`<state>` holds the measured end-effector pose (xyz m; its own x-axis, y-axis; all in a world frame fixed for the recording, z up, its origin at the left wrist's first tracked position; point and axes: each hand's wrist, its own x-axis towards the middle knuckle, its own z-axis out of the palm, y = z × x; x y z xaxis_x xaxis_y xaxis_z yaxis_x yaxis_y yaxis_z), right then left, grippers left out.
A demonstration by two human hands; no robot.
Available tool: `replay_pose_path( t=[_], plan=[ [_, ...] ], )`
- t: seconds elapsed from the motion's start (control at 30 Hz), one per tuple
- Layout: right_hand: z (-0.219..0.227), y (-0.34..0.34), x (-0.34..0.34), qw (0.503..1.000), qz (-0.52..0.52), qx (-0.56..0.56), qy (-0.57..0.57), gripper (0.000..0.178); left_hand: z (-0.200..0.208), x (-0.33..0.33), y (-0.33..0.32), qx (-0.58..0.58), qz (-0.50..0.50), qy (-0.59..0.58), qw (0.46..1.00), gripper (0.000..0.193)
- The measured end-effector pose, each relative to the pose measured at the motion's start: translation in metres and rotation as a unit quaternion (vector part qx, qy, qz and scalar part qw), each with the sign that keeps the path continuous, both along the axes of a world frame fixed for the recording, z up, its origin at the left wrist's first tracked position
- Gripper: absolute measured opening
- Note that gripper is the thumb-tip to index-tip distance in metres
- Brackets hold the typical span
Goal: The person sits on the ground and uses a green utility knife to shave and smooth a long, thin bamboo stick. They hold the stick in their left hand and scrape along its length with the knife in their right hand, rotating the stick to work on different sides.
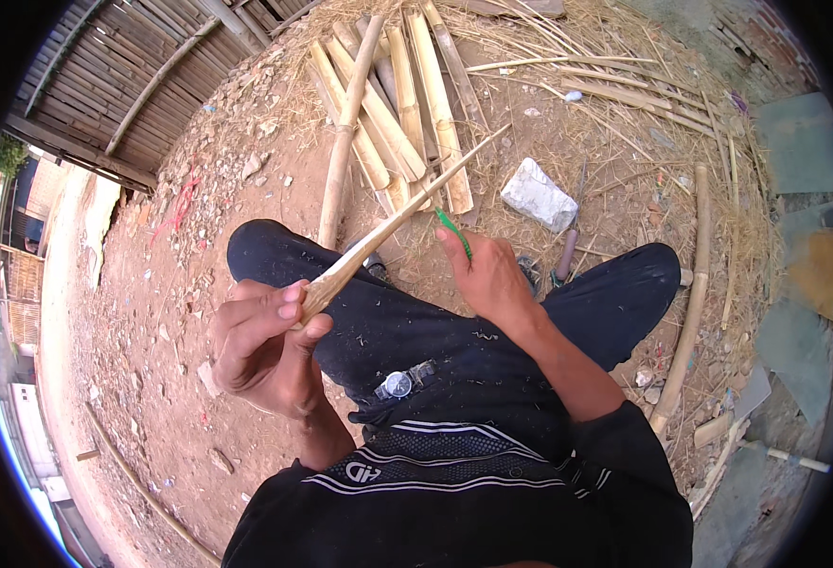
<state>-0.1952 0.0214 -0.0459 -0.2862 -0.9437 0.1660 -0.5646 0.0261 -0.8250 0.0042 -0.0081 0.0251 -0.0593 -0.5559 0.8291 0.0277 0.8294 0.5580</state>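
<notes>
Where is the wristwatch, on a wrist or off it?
Off. The wristwatch lies on the dark trousers, and no strap shows at the wrist of the left hand or right hand.

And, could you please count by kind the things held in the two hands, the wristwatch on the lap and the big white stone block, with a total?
Bamboo strip, in the left hand: 1
Green tool, in the right hand: 1
Wristwatch: 1
White stone block: 1
Total: 4

A pale, tapering bamboo strip (390, 230) slants up rightward, just beside a slim green tool (453, 232).
</notes>
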Motion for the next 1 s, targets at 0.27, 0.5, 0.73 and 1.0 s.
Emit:
replay_pose_path(
  t=[0.27, 0.5, 0.73, 1.0],
  plan=[
    [0.016, 0.022, 0.009, 0.999, 0.042, -0.010, 0.019, 0.040, 0.004, -0.004, -0.008, -0.015, -0.027, -0.006, 0.999, 0.024],
    [0.029, 0.034, -0.002, 0.996, 0.081, -0.027, 0.019, 0.037, 0.007, -0.001, -0.006, -0.046, -0.058, -0.046, 0.996, 0.028],
    [0.017, 0.024, 0.007, 0.997, 0.072, -0.021, 0.006, 0.030, 0.018, 0.012, -0.021, -0.116, -0.074, -0.124, 0.983, 0.028],
    [0.000, 0.023, 0.003, 0.997, 0.041, -0.049, 0.046, 0.034, 0.016, 0.013, -0.019, -0.090, -0.059, -0.087, 0.990, 0.026]
  ],
)
